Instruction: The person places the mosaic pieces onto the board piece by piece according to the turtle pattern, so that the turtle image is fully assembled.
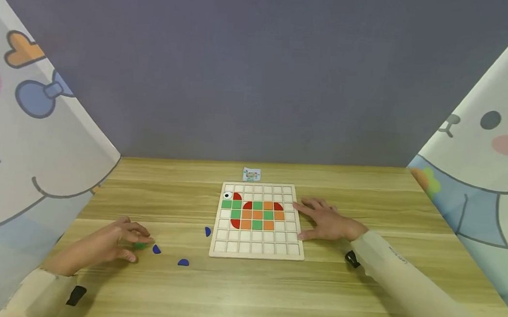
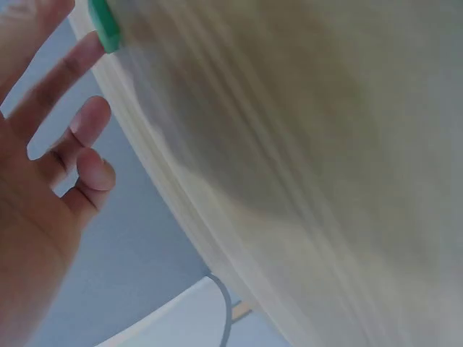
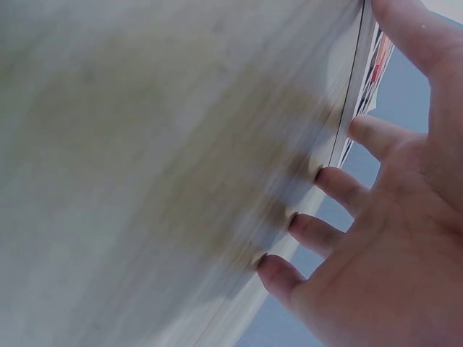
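My left hand [image 1: 118, 242] is over the table's left side, fingers loosely extended and thumb apart. Under its fingers is a green piece [image 1: 140, 245], partly hidden; in the left wrist view, a fingertip is right at that green piece [image 2: 105, 27]. Just past the fingertips lies a blue half-round piece [image 1: 156, 249]. My right hand [image 1: 328, 222] is spread beside the square wooden grid board [image 1: 256, 256], thumb and index finger at its right edge. The other fingertips [image 3: 271, 267] rest on the table. Red, green and orange tiles and an eye tile [image 1: 227, 195] fill several cells.
Two more blue half-round pieces, one [image 1: 208, 232] close to the board's left edge and another [image 1: 183, 262] nearer the front, lie on the wooden table [image 1: 245, 298]. Behind the board is a small picture card [image 1: 251, 174]. A grey wall [image 1: 258, 81] rises at the back.
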{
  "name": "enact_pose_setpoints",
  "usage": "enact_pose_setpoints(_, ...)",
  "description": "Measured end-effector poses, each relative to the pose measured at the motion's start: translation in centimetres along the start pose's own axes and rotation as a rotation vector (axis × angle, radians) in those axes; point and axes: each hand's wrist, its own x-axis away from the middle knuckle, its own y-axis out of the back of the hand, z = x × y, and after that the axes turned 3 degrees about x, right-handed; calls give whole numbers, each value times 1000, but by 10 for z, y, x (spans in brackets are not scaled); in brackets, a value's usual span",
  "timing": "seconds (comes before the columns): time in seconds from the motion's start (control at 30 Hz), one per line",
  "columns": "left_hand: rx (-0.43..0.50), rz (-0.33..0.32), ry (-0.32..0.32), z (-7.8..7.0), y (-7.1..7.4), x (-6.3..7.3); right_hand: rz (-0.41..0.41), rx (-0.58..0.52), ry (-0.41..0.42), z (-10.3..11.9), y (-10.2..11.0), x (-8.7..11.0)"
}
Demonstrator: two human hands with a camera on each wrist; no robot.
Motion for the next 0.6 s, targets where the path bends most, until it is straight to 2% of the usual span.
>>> enact_pose_setpoints(0.13,-14,-78,-88,3,-4,7,-5,2,-3,1,-1,0)
enact_pose_setpoints(0.33,-67,-166,-139,8,-9,7,-4,16,-3,-1,-2,-2)
enact_pose_setpoints(0.47,-88,-148,-141,9,-8,3,3,14,-5,-2,-2,-2)
enact_pose_setpoints(0.6,-109,-105,-81,4,-5,-5,4,8,-8,-2,-2,-1)
